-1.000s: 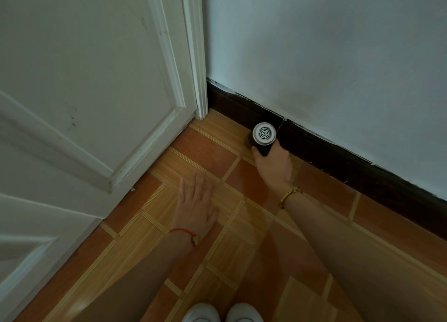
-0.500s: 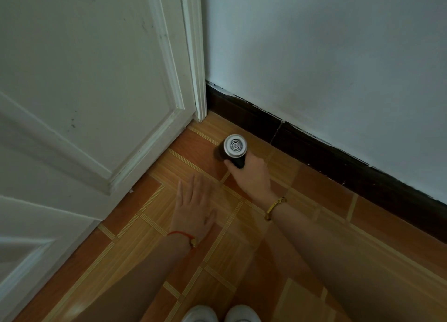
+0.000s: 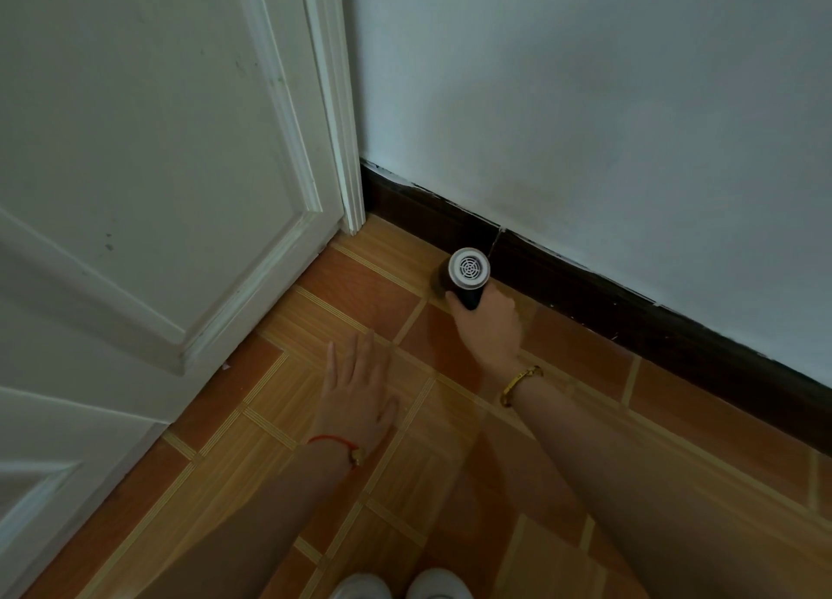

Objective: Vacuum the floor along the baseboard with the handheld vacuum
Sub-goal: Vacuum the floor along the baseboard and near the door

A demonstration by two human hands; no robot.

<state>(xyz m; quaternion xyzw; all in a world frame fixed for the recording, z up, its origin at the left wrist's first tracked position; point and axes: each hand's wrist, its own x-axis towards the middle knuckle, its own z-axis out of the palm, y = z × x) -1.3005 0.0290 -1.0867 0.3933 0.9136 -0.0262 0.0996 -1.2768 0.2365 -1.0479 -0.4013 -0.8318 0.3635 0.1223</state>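
Two hands reach forward and down over a floor (image 3: 342, 301) of orange-brown tiles with pale striped borders. The right hand (image 3: 488, 328) is grasping the handheld vacuum (image 3: 466, 276), its fingers curled round the dark body from behind and below, with a thumb tip showing at the left edge of the casing. The vacuum stands nose-down, so its round white end cap with a spider-web grille faces up toward the camera, and its working end is hidden underneath, so I cannot tell whether it touches the tile. It sits just beside the dark baseboard (image 3: 630, 315), close to a thin vertical seam in that board and not far from the corner where the board meets the white door frame (image 3: 337, 103). The left hand (image 3: 358, 396) is released, lying palm down on the tiles with its fingers straight and close together and pointing away from the person, well apart from the vacuum and holding nothing. A gold bracelet (image 3: 520, 384) circles the right wrist, and a red string bracelet (image 3: 333, 441) with a small gold charm circles the left. Above the baseboard rises a pale, slightly blotchy wall (image 3: 585, 103). To the left is a white panelled door (image 3: 135, 171), its lower edge near the floor. At the bottom edge of the view the toes of two white shoes (image 3: 400, 585) show side by side between the forearms.
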